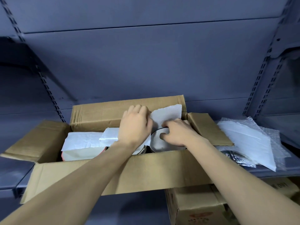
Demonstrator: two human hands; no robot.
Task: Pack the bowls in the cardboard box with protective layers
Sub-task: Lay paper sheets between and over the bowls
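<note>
You faced a grey-blue metal shelving unit, its back panels (146,62) filling almost the whole view and split by thin horizontal seams. Slotted uprights ran up both sides – one on the left (47,88), one on the right (258,83) – and an angled bracket (285,51) jutted from the right one high up. The shelf (14,172) before you was the same dull grey metal. Under it, to your right, sat a brown printed carton (199,207). The light was dim and even.
</note>
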